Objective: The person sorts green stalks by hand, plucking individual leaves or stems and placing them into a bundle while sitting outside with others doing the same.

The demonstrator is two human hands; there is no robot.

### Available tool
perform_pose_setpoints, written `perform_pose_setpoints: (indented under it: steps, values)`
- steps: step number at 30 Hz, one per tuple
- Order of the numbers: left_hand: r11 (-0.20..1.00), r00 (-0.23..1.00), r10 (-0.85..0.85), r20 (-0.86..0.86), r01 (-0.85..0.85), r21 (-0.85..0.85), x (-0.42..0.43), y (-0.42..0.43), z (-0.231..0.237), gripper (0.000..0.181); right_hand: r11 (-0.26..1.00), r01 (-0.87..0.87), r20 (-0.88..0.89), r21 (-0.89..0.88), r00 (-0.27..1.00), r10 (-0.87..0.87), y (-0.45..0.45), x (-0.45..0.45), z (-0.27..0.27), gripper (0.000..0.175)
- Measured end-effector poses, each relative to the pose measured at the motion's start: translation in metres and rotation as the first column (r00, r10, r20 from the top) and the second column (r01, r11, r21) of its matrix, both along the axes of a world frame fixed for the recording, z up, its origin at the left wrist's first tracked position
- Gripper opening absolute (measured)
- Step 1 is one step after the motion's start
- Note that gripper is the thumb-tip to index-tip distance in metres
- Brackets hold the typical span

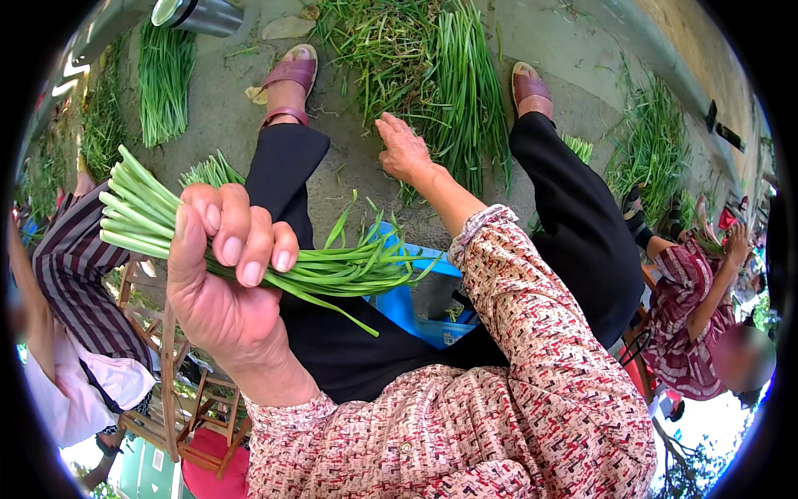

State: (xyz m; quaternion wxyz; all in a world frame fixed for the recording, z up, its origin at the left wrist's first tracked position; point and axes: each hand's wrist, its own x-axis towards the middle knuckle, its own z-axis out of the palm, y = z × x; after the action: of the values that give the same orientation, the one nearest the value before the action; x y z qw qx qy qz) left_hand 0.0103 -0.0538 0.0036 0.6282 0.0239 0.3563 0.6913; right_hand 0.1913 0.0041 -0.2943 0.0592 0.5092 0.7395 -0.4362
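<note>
My left hand (234, 268) grips a bunch of garlic chives (349, 271) in its fist. The pale cut ends point to the upper left, and the green leaf tips droop to the right. My right hand (402, 150) is stretched forward over the ground, with nothing visible in it. Its fingers lie at the near left edge of a loose heap of chives and dry trimmings (393, 68); whether they touch it I cannot tell. Right beside that heap lies a longer, straighter pile of chives (467, 93).
Between my legs is a blue plastic object (399, 305), partly covered. A tied-looking chive bundle (165, 84) and a steel flask (206, 15) are at upper left. Seated people flank me, by a wooden chair (168, 374) on the left and more chives (651, 143) on the right.
</note>
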Motion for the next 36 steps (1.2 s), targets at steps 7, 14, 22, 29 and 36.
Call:
perform_pose_setpoints:
  steps: [7, 14, 22, 29, 36]
  values:
    - [1.0, 1.0, -0.004, -0.019, 0.004, 0.01, 0.001, -0.002, 0.0, 0.017, 0.849, 0.491, -0.146, 0.197, 0.871, -0.47, 0.02, -0.017, 0.009, 0.059]
    - [1.0, 1.0, -0.001, -0.026, 0.0, -0.004, -0.002, 0.001, 0.001, 0.018, 0.91, 0.398, 0.007, -0.114, 0.917, -0.4, 0.047, -0.023, -0.045, 0.072]
    - [1.0, 1.0, -0.001, -0.028, 0.002, 0.008, 0.001, -0.004, 0.001, 0.018, 0.973, 0.175, 0.105, 0.152, 0.976, -0.191, 0.006, -0.025, 0.019, 0.051]
    - [1.0, 0.999, 0.01, -0.04, -0.01, -0.009, 0.004, -0.003, 0.002, 0.017, 0.784, 0.574, -0.274, 0.236, 0.814, -0.513, -0.001, 0.034, 0.006, 0.037]
    - [1.0, 0.999, -0.012, -0.049, 0.012, -0.004, 0.004, -0.001, 0.0, 0.017, 0.818, 0.546, 0.22, 0.181, 0.788, -0.575, 0.053, 0.071, -0.023, 0.055]
